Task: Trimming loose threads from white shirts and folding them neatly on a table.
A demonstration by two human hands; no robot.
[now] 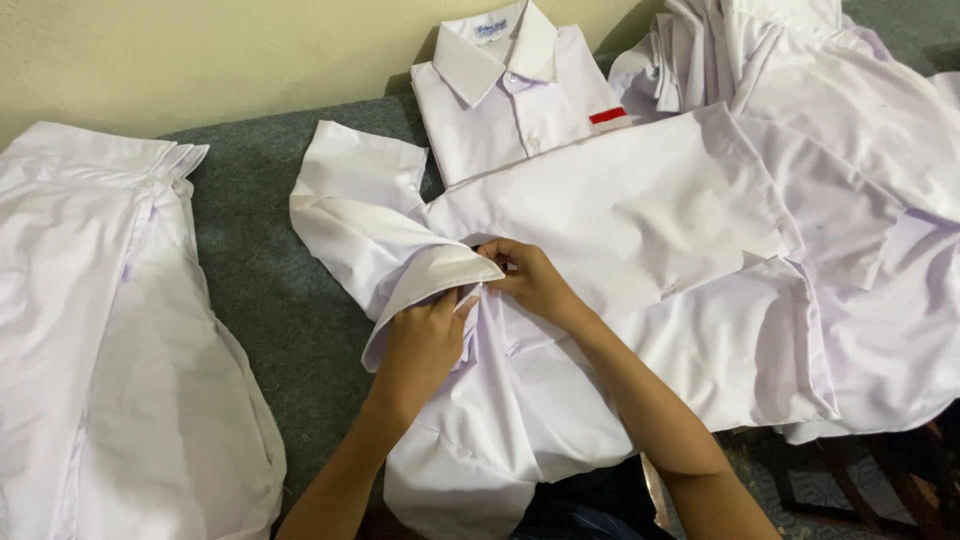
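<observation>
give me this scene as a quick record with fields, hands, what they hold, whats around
view: head camera, looking down
left hand: pinching the front of the open shirt below its collar
right hand: fingers at the same spot by the collar, touching the cloth
surface: grey carpet
behind: folded shirt, buttoned, collar up, red patch on the chest
left side: pile of white cloth
right side: heap of white shirts

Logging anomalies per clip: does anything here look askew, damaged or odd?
Nothing damaged or spilled. The left hand and right hand work at the collar of a rumpled white shirt; the folded shirt lies neat.
</observation>
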